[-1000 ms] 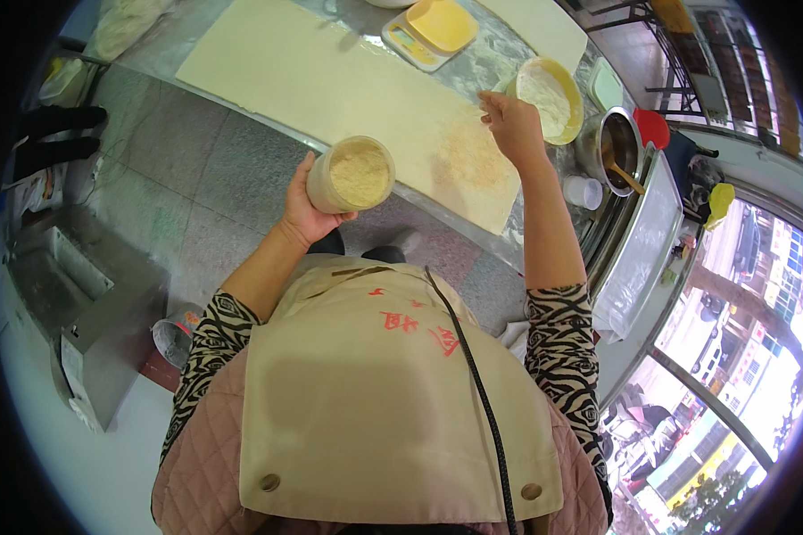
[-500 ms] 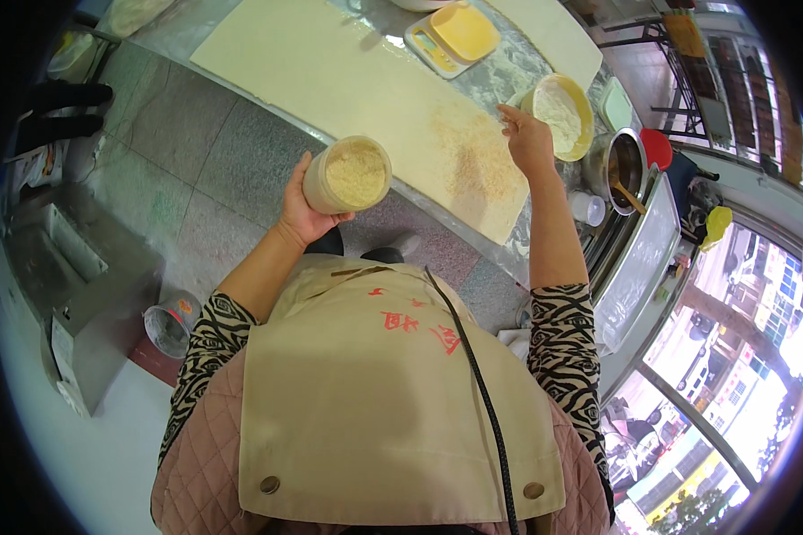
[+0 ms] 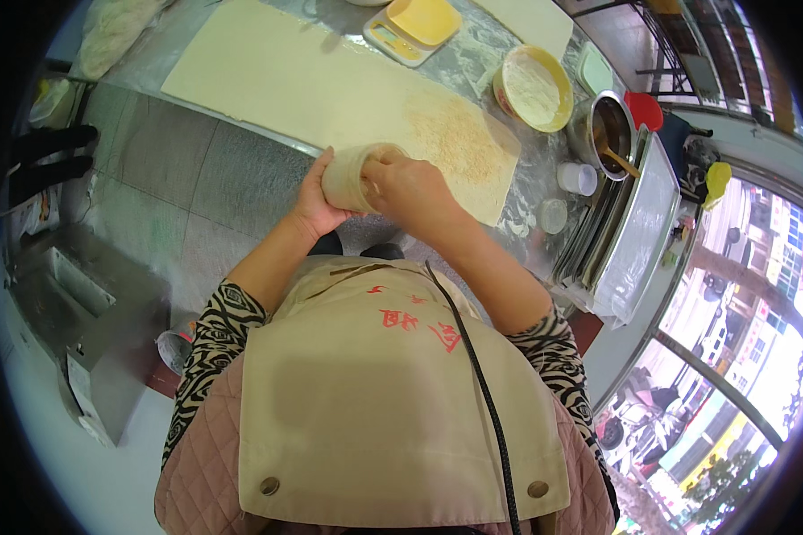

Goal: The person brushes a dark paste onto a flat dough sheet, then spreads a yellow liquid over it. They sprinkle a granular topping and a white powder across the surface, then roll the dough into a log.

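Left hand curled round a whitish, translucent, cylindrical plastic tub, right forearm slanting leftward, right hand dipped inside, fingertips hidden, grip indiscernible.

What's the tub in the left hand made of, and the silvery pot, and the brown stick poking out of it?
The tub is probably plastic: its pale wall looks smooth and slightly cloudy. The pot looks like shiny metal, maybe steel, because it's silvery with bright reflections. The stick could be wood, being tan-brown, but its finish is too small to tell.
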Demonstrator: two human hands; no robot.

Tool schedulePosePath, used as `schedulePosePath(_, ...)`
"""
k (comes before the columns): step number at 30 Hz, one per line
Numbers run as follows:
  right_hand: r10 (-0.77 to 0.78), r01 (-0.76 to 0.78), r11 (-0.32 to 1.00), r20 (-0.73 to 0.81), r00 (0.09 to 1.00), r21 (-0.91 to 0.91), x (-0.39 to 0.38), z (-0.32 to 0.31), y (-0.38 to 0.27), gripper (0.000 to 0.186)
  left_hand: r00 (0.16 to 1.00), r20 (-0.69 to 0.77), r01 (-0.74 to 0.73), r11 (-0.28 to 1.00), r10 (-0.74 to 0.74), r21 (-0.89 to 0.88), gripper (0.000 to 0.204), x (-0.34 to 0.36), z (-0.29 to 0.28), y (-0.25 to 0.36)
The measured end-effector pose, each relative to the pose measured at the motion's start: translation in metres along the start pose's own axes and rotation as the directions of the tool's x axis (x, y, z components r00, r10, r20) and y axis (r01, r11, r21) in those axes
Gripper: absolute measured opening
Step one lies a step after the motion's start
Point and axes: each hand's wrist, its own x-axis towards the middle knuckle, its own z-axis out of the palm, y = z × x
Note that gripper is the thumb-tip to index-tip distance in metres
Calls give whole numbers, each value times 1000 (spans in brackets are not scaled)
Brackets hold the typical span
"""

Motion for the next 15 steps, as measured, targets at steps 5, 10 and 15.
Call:
schedulePosePath(5, 120, -125, 992, 144, 982, 32, -4, -9, 26, 26, 991, 50, 128, 992, -128, 10, 62, 19, 12, -17)
schedulePosePath(10, 460, -385, 811, -74, 885, 440, -63, -64, 69, 27, 989, 36, 141, 988, -143, 60, 63, 17, 23, -25)
schedulePosePath(15, 656, -647, 751, -32, 754, 132, -118, -62, 141, 22, 994, -41, 107, 992, -105, 60, 66, 10, 24, -20)
